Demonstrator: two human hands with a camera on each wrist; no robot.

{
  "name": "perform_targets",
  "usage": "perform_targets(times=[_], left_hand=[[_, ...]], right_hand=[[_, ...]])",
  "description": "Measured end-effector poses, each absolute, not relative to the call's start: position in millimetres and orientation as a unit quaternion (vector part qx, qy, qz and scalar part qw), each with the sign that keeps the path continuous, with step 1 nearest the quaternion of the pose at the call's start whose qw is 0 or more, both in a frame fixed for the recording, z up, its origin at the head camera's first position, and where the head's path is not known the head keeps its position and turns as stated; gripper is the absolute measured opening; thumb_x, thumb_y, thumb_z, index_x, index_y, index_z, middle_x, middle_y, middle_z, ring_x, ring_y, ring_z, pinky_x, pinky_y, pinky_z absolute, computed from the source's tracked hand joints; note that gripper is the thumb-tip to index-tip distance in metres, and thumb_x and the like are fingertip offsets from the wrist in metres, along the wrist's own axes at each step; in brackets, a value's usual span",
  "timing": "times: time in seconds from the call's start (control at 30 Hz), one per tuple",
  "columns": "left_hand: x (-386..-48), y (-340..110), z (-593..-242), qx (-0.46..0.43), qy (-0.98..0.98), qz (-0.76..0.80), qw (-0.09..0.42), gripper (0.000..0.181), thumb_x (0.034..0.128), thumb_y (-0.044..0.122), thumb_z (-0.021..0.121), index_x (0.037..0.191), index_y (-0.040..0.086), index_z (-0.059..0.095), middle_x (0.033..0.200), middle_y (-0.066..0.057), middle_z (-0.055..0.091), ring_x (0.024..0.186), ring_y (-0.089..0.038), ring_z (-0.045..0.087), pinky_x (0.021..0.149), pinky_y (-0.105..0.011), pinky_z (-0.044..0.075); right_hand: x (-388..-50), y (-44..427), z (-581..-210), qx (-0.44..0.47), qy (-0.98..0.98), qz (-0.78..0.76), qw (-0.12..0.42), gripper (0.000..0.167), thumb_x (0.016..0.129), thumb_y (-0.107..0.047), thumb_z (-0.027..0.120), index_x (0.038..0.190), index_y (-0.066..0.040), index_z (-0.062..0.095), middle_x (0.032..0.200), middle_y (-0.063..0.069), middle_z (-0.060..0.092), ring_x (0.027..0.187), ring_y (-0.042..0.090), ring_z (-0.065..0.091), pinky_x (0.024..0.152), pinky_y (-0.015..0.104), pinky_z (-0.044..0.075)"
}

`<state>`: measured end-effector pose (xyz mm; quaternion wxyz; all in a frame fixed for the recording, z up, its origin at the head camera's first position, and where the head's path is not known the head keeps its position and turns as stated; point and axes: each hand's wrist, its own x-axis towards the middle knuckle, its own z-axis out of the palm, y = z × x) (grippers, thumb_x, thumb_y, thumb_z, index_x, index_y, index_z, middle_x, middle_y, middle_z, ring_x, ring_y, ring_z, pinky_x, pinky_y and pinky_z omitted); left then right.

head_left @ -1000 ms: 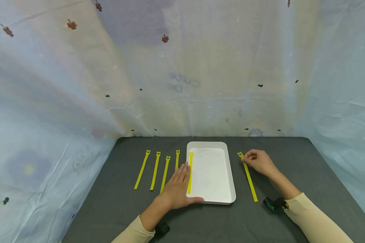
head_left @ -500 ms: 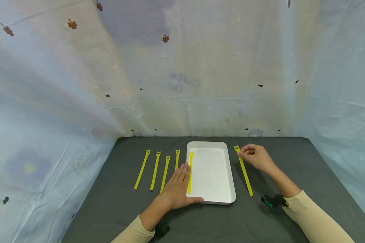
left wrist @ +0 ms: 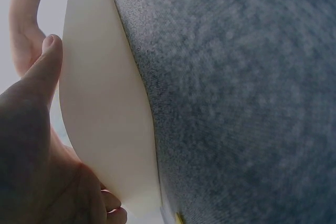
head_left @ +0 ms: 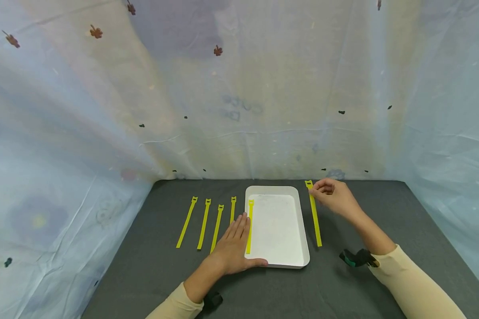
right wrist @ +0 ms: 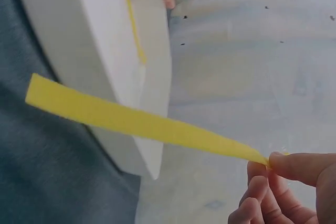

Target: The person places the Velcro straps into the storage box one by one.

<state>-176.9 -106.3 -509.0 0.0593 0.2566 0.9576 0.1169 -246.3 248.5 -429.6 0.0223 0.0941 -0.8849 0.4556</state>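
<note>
A yellow hook-and-loop cable tie, with a slotted head, hangs from my right hand just right of the white tray. Thumb and index finger pinch it near the head; the right wrist view shows the strap stretching flat from the fingertips. Inside the tray, another yellow tie lies along the left side. My left hand rests against the tray's near left corner, its fingers straight along the left side and its thumb along the near rim. In the left wrist view the tray's outer wall shows beside that thumb.
Several more yellow ties lie in a loose row on the dark grey cloth left of the tray, one partly hidden by my left hand. A pale patterned curtain hangs behind the table and at both sides.
My right hand has moved the pinched tie away from me and slightly left, and the tie now hangs straighter. The left hand and the tray have stayed put.
</note>
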Motion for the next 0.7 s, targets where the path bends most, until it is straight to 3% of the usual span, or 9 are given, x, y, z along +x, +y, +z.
perform_targets(times=[0.3, 0.53, 0.7], left_hand=[[-178, -107, -514, 0.258, 0.957, 0.122, 0.052, 0.137, 0.0827, 0.095, 0.056, 0.171, 0.0, 0.01, 0.18, -0.017, 0.003, 0.167, -0.033, 0.005, 0.134, -0.05, 0.014], [-178, -106, -512, 0.255, 0.958, 0.121, 0.059, 0.138, 0.0825, 0.095, 0.056, 0.171, 0.0, 0.01, 0.18, -0.018, 0.003, 0.167, -0.034, 0.006, 0.134, -0.051, 0.015], [-177, -105, -508, 0.248, 0.96, 0.109, 0.07, 0.137, 0.0826, 0.094, 0.058, 0.172, 0.001, 0.01, 0.18, -0.017, 0.002, 0.167, -0.033, 0.006, 0.134, -0.05, 0.016]], right_hand=[[-249, 234, -420, 0.126, -0.863, 0.49, 0.019, 0.029, 0.106, -0.027, 0.072, 0.114, 0.0, 0.069, 0.095, 0.016, 0.073, 0.075, 0.018, 0.066, 0.069, 0.03, 0.058], [-254, 216, -420, 0.141, -0.837, 0.529, -0.014, 0.027, 0.106, -0.022, 0.073, 0.117, 0.003, 0.067, 0.091, 0.009, 0.074, 0.075, 0.018, 0.066, 0.071, 0.029, 0.059], [-260, 203, -427, 0.148, -0.823, 0.548, -0.036, 0.027, 0.106, -0.019, 0.072, 0.117, 0.005, 0.066, 0.097, 0.014, 0.077, 0.078, 0.019, 0.069, 0.074, 0.031, 0.061]])
